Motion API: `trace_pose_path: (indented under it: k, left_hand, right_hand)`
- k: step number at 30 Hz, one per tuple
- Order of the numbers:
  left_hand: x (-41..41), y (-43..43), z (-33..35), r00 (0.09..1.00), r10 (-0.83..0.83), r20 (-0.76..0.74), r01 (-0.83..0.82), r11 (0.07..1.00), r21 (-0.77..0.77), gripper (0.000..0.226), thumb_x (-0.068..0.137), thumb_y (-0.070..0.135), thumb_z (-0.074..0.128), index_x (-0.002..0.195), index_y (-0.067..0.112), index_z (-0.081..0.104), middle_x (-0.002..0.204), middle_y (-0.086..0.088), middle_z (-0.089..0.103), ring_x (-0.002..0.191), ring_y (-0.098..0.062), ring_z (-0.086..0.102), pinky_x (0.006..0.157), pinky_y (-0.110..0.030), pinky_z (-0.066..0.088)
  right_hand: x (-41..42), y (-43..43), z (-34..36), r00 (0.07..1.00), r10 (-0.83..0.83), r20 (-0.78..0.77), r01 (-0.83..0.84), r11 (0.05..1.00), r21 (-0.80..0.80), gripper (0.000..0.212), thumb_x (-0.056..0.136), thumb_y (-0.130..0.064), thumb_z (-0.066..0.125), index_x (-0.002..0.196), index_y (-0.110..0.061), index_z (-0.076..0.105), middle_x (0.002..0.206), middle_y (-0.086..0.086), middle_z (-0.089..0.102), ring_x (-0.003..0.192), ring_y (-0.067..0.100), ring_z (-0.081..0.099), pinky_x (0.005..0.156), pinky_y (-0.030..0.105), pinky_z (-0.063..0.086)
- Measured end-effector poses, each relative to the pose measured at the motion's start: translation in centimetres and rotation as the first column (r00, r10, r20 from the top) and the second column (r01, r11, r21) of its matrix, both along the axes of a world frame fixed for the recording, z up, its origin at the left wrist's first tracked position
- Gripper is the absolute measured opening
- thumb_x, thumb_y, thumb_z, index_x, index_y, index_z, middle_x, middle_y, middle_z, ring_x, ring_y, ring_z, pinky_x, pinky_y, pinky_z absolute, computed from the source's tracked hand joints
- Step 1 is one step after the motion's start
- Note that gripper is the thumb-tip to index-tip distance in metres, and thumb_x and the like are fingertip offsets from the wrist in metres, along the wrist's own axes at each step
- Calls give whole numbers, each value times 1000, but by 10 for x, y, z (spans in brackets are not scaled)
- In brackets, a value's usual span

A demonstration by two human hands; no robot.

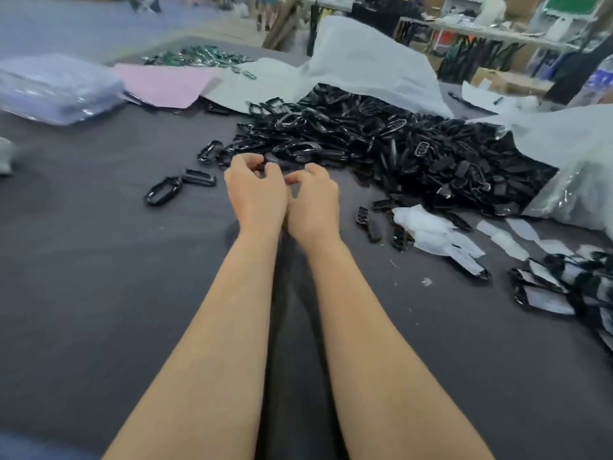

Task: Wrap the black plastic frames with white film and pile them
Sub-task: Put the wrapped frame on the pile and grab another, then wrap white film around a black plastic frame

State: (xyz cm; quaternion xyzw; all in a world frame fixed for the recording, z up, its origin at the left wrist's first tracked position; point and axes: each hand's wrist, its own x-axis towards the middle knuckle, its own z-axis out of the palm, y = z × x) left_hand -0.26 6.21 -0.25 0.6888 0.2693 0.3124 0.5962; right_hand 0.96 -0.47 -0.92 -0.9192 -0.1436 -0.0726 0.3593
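Note:
A big heap of black plastic frames (365, 147) spills from a white bag across the far middle of the table. My left hand (255, 194) is at the heap's near edge, fingers curled, pinching a small black frame (261, 166) of which only a bit shows. Right beside it, my right hand (315, 200) has its fingers curled with thumb and forefinger together, and nothing shows in them. White film pieces (431, 234) lie to the right. Frames wrapped in film (557, 290) are piled at the right edge.
Loose black frames (162, 191) lie left of my hands on the dark grey table (99, 293). White bags (374, 61) rise behind the heap. A pink sheet (166, 84), a clear-wrapped stack (56, 88) and green parts (199, 56) sit far left. Shelves stand beyond.

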Motion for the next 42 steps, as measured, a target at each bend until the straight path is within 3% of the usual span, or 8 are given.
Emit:
trace_pose_path:
  k: [5, 12, 15, 20, 26, 32, 37, 42]
  left_hand:
    - [-3, 40, -2, 990, 143, -11, -143, 985, -94, 22, 90, 9, 49, 112, 9, 56, 128, -11, 49, 79, -5, 48, 78, -13, 33]
    - [-15, 50, 6, 976, 213, 53, -208, 974, -88, 44, 98, 15, 33, 140, 4, 40, 146, -23, 32, 138, -35, 27, 89, -12, 22]
    - [-7, 65, -8, 923, 382, 51, -381, 924, -31, 30, 91, 5, 44, 120, 8, 53, 136, -8, 42, 126, -25, 40, 74, -4, 19]
    - [-4, 56, -6, 950, 308, 50, -310, 949, 60, 29, 91, 9, 49, 120, 10, 52, 134, -5, 42, 122, -22, 42, 86, -11, 22]
    - [9, 28, -5, 997, -39, -59, 48, 985, 164, 34, 96, 19, 51, 129, 13, 54, 134, -6, 52, 121, -18, 50, 98, -15, 32]
    - [18, -24, -4, 959, -281, -47, 279, 960, -34, 9, 95, 16, 52, 102, 16, 57, 107, -13, 68, 100, -30, 66, 89, -47, 53]
    - [16, -57, 3, 972, -174, 160, 229, 863, -451, 19, 96, 6, 45, 85, 21, 47, 83, -5, 70, 66, -15, 67, 53, -23, 50]
    - [9, -79, 7, 981, -70, 181, 159, 824, -544, 19, 96, 9, 46, 85, 24, 45, 96, -4, 71, 80, -14, 60, 62, -21, 47]
  right_hand:
    - [17, 47, -16, 989, 150, 17, -145, 973, -177, 32, 96, -19, 48, 127, -18, 58, 156, 5, 25, 144, 26, 15, 116, 38, 20]
    - [36, 104, -27, 878, 466, -108, -472, 808, -354, 51, 96, -33, 43, 146, -25, 34, 155, -3, 30, 147, 19, 15, 119, 46, 12]
    - [32, 106, -27, 908, 414, -61, -408, 846, -342, 42, 93, -35, 49, 134, -26, 46, 135, 2, 52, 132, 28, 40, 108, 46, 29]
    - [26, 86, -27, 962, 233, 143, -167, 915, -366, 24, 98, -25, 41, 117, -15, 52, 120, 8, 54, 112, 30, 48, 86, 36, 38]
    - [32, 23, -1, 993, 87, 82, -93, 993, 78, 27, 100, -17, 39, 103, -4, 62, 107, 15, 61, 96, 29, 54, 72, 29, 30]
    - [31, -63, 13, 987, -137, 81, 118, 970, 211, 20, 96, -25, 53, 96, -9, 65, 82, -4, 58, 84, 14, 55, 68, 19, 33]
    - [29, -95, 1, 964, -264, -22, 224, 855, -468, 45, 88, -50, 59, 111, -12, 65, 114, 10, 63, 111, 31, 55, 91, 35, 45]
    - [17, -102, -6, 979, -203, 1, 201, 973, -116, 20, 91, -24, 57, 105, -10, 63, 111, 10, 65, 105, 30, 56, 91, 38, 44]
